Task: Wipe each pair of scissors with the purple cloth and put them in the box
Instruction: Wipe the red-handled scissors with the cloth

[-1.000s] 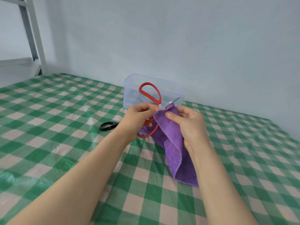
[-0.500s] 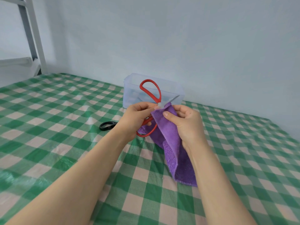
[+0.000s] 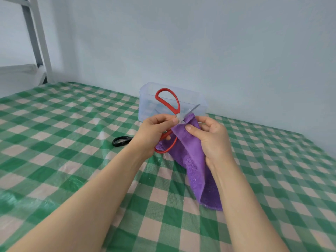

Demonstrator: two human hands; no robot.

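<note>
In the head view, just in front of the box [image 3: 145, 106], the left hand [image 3: 154, 131] pinches the red scissors [image 3: 177, 106] at the pivot, its fingers curled over the lower handle. The right hand [image 3: 211, 140] pinches the cloth [image 3: 196, 170] around one blade, hiding it; the other blade's tip juts out. Left of the box, the black scissors [image 3: 114, 142] show one loop only, with the rest hidden behind the left wrist. What the box holds is too blurred to tell.

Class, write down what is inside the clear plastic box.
Through the wall of the clear box only faint bluish shapes show, too blurred to name. The red scissors and left hand cover part of it.
</note>
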